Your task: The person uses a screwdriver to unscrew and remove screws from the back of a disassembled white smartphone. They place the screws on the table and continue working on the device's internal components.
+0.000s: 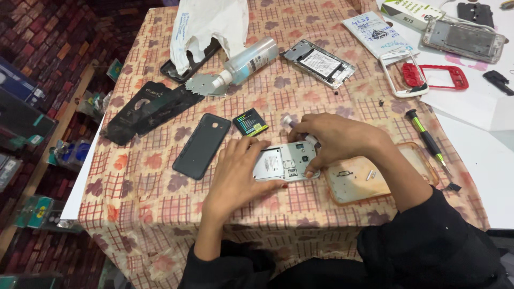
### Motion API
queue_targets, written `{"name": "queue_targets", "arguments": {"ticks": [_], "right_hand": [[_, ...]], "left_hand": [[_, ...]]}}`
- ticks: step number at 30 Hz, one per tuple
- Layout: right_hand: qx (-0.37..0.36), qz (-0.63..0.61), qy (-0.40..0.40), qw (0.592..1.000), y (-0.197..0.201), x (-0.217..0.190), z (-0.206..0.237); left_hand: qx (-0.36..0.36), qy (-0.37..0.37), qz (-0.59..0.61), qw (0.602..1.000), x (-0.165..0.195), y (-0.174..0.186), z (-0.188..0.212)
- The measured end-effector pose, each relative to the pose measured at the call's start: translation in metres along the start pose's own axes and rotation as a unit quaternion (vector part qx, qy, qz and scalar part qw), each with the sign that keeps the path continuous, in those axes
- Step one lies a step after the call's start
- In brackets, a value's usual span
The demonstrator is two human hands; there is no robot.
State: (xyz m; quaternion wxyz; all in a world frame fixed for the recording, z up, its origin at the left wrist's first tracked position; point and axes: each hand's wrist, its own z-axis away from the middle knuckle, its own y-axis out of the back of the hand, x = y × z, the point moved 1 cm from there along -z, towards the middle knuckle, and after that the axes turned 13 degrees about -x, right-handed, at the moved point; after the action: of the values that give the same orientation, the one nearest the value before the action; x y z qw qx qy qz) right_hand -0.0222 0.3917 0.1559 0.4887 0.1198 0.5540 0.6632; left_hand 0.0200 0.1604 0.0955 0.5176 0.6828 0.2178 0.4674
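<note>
The left hand (235, 174) lies flat, fingers apart, pinning the opened phone (286, 163) at the worktop's (160, 208) near edge. The right hand (334, 139) pinches a small tool (289, 122), its tip hidden. Nearby: back cover (202, 145), battery (250, 122), screwdriver (425, 138).

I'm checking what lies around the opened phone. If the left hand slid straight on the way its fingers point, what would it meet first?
The left hand points up and right across the opened phone. Going on, it would probably first meet the right hand, which covers the phone's top edge and holds a small tool; depth is hard to judge.
</note>
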Motion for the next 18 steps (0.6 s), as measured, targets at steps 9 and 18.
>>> {"name": "queue_targets", "arguments": {"ticks": [9,18], "right_hand": [[-0.049,-0.058,-0.025,0.997,0.000,-0.008,-0.005],[-0.054,-0.180,-0.060,0.980,0.009,-0.016,0.001]], "left_hand": [[-0.042,0.036,0.041,0.998,-0.005,-0.007,-0.004],[0.040,-0.041,0.054,0.997,-0.001,-0.007,0.008]]}}
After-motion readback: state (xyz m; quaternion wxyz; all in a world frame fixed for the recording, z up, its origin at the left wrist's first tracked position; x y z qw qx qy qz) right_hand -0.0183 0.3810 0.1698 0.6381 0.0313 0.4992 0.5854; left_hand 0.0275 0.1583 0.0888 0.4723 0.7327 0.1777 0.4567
